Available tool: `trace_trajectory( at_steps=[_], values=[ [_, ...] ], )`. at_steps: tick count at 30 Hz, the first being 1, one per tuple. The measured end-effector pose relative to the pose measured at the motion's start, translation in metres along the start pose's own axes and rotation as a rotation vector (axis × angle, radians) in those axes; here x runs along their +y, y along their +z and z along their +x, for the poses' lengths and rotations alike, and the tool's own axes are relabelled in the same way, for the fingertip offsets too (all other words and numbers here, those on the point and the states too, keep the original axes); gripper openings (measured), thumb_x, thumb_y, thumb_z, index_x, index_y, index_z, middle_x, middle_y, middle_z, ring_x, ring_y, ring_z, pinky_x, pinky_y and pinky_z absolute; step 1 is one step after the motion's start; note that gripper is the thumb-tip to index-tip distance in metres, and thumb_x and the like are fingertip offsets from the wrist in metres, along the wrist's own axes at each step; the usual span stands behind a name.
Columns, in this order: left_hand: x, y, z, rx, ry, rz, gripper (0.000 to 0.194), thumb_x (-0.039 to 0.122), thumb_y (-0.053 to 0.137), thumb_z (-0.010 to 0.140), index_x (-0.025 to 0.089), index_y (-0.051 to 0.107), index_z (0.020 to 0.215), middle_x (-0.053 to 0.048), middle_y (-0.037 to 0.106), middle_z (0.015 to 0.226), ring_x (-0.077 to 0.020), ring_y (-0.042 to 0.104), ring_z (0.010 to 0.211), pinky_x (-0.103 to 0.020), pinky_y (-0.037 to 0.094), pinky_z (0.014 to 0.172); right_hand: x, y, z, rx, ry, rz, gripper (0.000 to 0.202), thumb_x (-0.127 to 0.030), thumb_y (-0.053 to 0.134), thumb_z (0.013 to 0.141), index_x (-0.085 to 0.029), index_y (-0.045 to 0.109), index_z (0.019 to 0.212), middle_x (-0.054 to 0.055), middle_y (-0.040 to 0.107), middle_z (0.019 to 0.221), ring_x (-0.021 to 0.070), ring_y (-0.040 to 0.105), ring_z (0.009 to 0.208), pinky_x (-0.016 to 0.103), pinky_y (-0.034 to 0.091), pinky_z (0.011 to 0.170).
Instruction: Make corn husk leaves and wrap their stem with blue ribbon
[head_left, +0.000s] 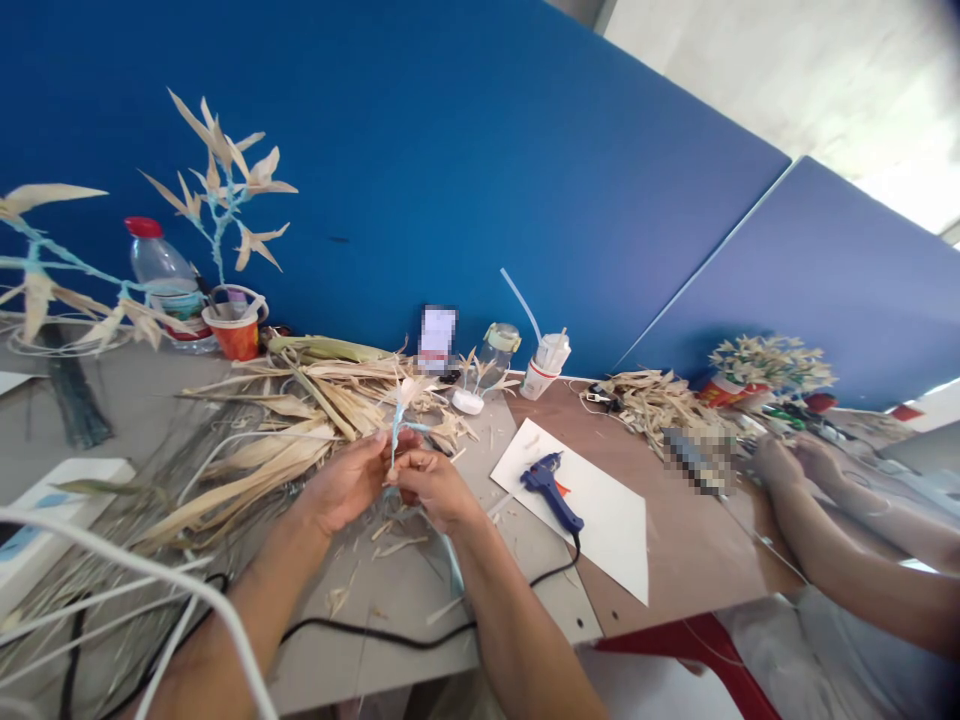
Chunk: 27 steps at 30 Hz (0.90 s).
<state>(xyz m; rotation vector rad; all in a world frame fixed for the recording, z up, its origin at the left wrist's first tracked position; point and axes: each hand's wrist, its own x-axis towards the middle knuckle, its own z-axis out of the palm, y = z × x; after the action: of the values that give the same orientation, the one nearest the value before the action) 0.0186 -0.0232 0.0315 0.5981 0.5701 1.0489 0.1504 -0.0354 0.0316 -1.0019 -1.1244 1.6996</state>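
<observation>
Between both hands, over the table, is an upright corn husk flower [406,392] on a stem wrapped in light blue tape. My left hand [352,482] is closed on the stem from the left. My right hand [435,487] pinches low on the same stem, its fingers curled. A light blue strip [454,568] hangs below my right wrist. To the right of my hands, a blue hot glue gun [553,490] lies on a white sheet [611,530]. Dried corn husks [330,395] are heaped behind and left of my left hand.
Finished husk branches stand in a red cup [237,330] beside a plastic bottle [169,285]. A phone [437,338], lidded jar [498,355] and white cup [544,370] line the blue partition [420,150]. A black cord [375,632] crosses the front. Another person's hands [795,465] are at right.
</observation>
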Motion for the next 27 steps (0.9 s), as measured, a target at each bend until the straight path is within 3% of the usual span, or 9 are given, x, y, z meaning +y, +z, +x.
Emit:
trace_trajectory(
  at_steps=[6,16,24,27],
  values=[
    [0.0021,0.0005,0.0002,0.02,0.037,-0.012,0.008,0.016,0.07,0.071,0.011,0.071,0.077,-0.01,0.072,0.086,-0.0188,0.065,0.082,-0.027,0.052,0.073,0.0028,-0.0007,0.0009,-0.009,-0.008,-0.015,0.01,-0.024,0.067,0.055,-0.016,0.059,0.056,-0.009,0.042,0.04,0.0039,0.029,0.038,0.021,0.019,0.042],
    [0.0002,0.0004,0.001,0.049,0.024,-0.03,0.01,0.016,0.074,0.067,0.013,0.067,0.074,-0.006,0.069,0.077,-0.0147,0.063,0.067,-0.023,0.049,0.057,0.0077,-0.0019,0.0041,0.01,-0.012,-0.085,0.011,-0.025,0.065,0.057,-0.017,0.057,0.055,-0.009,0.042,0.042,0.0044,0.029,0.04,0.021,0.02,0.044],
    [-0.0043,0.0045,0.002,0.086,0.089,0.06,0.017,0.024,0.075,0.067,0.012,0.067,0.076,-0.008,0.068,0.079,-0.0162,0.062,0.071,-0.025,0.048,0.06,0.0094,-0.0028,0.0063,0.044,-0.046,-0.123,0.017,-0.029,0.067,0.058,-0.018,0.055,0.054,-0.008,0.042,0.044,0.0058,0.029,0.042,0.022,0.022,0.045],
    [-0.0055,0.0036,0.0047,0.213,0.168,0.177,0.026,0.033,0.076,0.064,0.012,0.066,0.076,-0.006,0.067,0.073,-0.0146,0.058,0.065,-0.025,0.045,0.058,0.01,-0.0032,0.0072,0.082,-0.109,-0.189,0.014,-0.026,0.063,0.059,-0.018,0.054,0.053,-0.007,0.043,0.046,0.0067,0.032,0.045,0.022,0.025,0.048]
  ],
)
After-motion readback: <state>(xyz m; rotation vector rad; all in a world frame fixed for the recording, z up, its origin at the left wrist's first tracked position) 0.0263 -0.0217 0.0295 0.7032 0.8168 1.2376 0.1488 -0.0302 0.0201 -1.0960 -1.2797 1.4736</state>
